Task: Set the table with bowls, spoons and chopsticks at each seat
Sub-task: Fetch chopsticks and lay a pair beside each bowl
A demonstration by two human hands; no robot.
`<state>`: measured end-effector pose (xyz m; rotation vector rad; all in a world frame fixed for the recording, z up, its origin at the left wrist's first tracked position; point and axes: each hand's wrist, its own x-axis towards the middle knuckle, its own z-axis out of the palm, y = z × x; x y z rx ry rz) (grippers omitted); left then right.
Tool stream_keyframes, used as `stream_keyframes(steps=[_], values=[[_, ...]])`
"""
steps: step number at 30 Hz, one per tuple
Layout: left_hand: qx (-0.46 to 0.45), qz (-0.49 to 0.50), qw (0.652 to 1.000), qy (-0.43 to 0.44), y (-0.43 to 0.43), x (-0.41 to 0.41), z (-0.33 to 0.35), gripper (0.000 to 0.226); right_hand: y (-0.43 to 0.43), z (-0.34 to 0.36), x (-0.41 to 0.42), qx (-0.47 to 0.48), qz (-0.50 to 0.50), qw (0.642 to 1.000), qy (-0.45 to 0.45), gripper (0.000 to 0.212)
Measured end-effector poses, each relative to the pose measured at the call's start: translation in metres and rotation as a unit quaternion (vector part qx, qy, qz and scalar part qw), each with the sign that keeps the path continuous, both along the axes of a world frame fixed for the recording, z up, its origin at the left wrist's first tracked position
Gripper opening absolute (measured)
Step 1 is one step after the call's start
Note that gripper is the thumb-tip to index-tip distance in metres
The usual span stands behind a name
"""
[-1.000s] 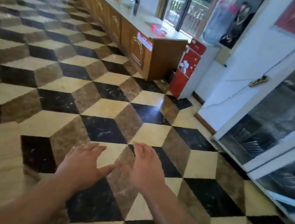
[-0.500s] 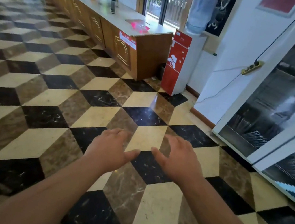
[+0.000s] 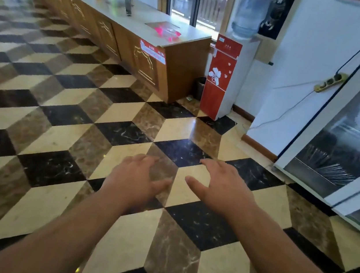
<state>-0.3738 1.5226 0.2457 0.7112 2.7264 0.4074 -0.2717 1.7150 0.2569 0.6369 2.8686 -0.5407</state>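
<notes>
My left hand (image 3: 136,178) and my right hand (image 3: 223,186) are stretched out side by side over the tiled floor, palms down, fingers spread, holding nothing. No bowls, spoons or loose chopsticks are near them. A white glass-door cabinet (image 3: 345,141) stands at the right. Through its glass I see blurred shelves and what looks like bundled chopsticks (image 3: 331,171) low down. No dining table is in view.
A long wooden counter (image 3: 145,46) runs along the windows at the back. A red and white water dispenser (image 3: 225,73) stands at its end, with a small dark bin (image 3: 199,87) beside it. A power strip (image 3: 330,82) hangs on the white wall.
The view has swung right and forward: the table edge at the left has gone out of sight, and the counter, dispenser and cabinet are closer. Both hands stay open and have moved slightly apart.
</notes>
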Motion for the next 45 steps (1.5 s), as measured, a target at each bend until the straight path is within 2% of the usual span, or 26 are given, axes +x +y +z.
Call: stream_keyframes(steps=[5,11,16,21,29,34,40,45], values=[[0.002,0.049,0.999,-0.006,-0.021,-0.088,0.007,0.081,-0.022,0.002,-0.111,-0.008,0.039,0.999,0.012,0.078],[0.004,0.173,0.985,-0.028,-0.087,-0.216,-0.026,0.084,-0.073,-0.021,-0.28,-0.034,0.158,0.987,0.021,0.07],[-0.005,0.319,0.945,-0.069,-0.16,-0.295,-0.048,0.084,-0.136,-0.045,-0.421,-0.043,0.284,0.958,0.007,0.068],[0.013,0.462,0.884,-0.076,-0.24,-0.333,-0.055,0.081,-0.229,-0.049,-0.52,-0.05,0.412,0.91,-0.024,0.068],[0.065,0.622,0.779,-0.045,-0.391,-0.35,-0.055,0.079,-0.432,-0.046,-0.591,-0.041,0.575,0.817,-0.023,0.063],[0.105,0.654,0.749,-0.006,-0.499,-0.361,-0.051,0.083,-0.552,-0.032,-0.611,-0.03,0.625,0.78,-0.012,0.066],[0.114,0.673,0.731,0.024,-0.607,-0.37,-0.032,0.081,-0.683,0.0,-0.626,-0.04,0.666,0.744,0.023,0.064],[0.108,0.721,0.684,0.033,-0.679,-0.352,-0.028,0.079,-0.777,0.001,-0.624,-0.039,0.725,0.687,0.03,0.065]])
